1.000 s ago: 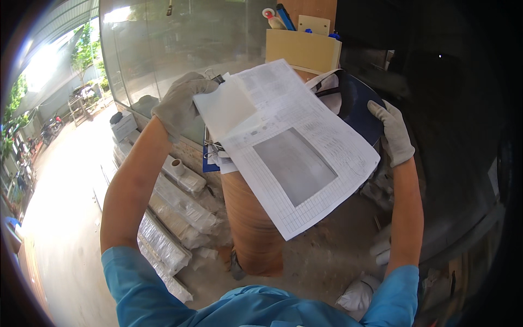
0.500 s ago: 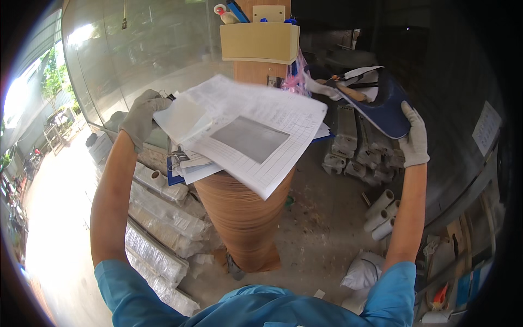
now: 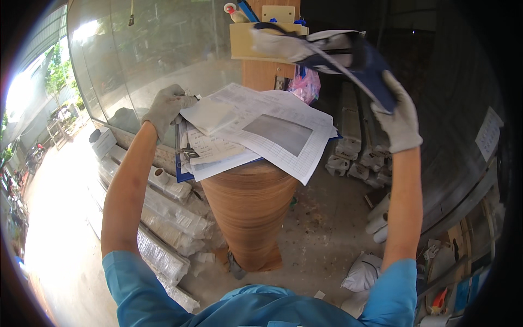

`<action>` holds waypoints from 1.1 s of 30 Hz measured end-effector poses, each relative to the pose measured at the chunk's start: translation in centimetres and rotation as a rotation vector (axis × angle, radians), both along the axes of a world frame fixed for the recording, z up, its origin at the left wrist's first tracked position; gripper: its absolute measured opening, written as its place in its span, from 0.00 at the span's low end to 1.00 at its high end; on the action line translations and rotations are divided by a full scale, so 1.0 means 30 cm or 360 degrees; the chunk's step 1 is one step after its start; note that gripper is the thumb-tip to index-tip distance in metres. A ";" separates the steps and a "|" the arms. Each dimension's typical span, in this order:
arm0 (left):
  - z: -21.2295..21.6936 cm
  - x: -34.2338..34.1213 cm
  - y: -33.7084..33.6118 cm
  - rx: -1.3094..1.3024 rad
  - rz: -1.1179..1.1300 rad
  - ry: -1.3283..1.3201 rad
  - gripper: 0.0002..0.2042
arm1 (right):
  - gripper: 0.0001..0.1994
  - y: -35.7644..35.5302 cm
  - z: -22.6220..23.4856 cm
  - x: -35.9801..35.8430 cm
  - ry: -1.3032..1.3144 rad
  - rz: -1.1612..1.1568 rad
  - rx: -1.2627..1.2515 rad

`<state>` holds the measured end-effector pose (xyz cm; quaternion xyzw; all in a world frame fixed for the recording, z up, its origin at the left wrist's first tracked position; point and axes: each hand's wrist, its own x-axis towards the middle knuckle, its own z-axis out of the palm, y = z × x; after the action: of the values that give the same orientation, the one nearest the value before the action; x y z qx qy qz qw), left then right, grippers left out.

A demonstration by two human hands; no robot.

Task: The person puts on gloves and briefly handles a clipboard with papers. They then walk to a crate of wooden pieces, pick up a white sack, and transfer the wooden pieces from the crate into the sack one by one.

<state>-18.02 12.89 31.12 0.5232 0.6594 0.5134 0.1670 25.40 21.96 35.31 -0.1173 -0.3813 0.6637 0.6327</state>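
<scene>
My left hand (image 3: 166, 109), in a pale work glove, pinches the left end of a sheaf of papers (image 3: 218, 117) near a small black clip. The top sheet (image 3: 302, 161), with a grey rectangle printed on it, lies across other papers on a blue clipboard (image 3: 184, 175). That pile rests on top of a tall brown roll (image 3: 248, 212). My gloved right hand (image 3: 400, 117) is closed on the brim of a dark blue cap (image 3: 373, 71), raised at the right. Motion blurs the cap and the whitish part stretching left from it.
Beyond the papers, a beige holder (image 3: 256, 43) with pens and tools is fixed to a wooden post. Plastic-wrapped bundles (image 3: 177, 215) line the floor at left. Wrapped long profiles (image 3: 348, 131) and white rolls (image 3: 378, 220) are at right, with a white sack (image 3: 362, 272) nearer.
The papers in my left hand have come down flatter onto the clipboard, and that hand has shifted slightly right. My right hand has swung the cap up and left, across the front of the holder.
</scene>
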 end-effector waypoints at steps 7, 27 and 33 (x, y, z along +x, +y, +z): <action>0.021 -0.007 -0.051 -0.0143 -0.0123 0.0160 0.07 | 0.17 0.120 -0.134 -0.230 -0.1133 0.0124 0.0375; -0.689 -0.507 0.081 0.0815 0.0016 0.0161 0.18 | 0.13 -0.244 -0.343 -0.028 -0.1788 -0.2184 0.1619; -1.290 0.057 0.107 -0.0203 -0.0574 0.0111 0.18 | 0.20 -0.775 -1.255 0.388 -0.3178 -0.1385 0.0025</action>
<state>-16.32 16.10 -7.59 0.6388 0.5916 0.4139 0.2660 37.03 -1.28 -2.33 -0.7245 -0.6533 -0.0143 0.2192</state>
